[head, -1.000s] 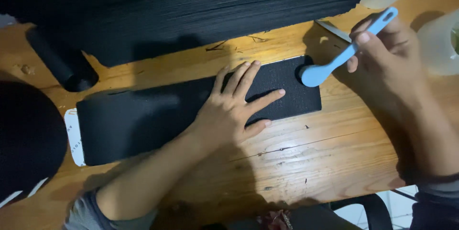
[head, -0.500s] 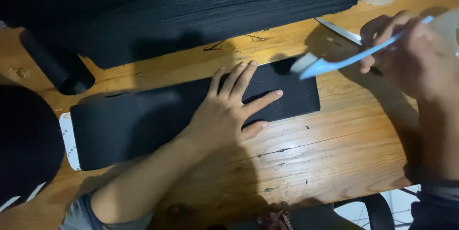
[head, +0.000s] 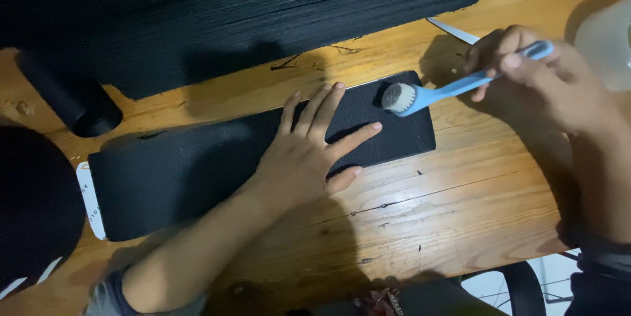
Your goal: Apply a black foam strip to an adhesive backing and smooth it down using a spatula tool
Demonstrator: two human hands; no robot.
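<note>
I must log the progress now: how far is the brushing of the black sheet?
Done: nothing visibly brushed. In hand: left hand presses the black rectangular sheet flat; right hand holds the blue plastic brush, bristles at the sheet's right end. Left: apparently the rest of the sheet.

The tabletop is warm orange-brown wood, streaked with darker grain lines and a few small dark flecks. Across the middle of the frame lies a flat black strip with a fine, matte, speckled surface; a white backing edge (with some print too small to tell) peeks out at its left end. The brush at upper right has a light blue handle and a pale grey-white bristle head. Along the top of the frame a black stack shows thin horizontal lines. A black cylinder sits at upper left, and a pale, translucent whitish container at the far right.
</note>
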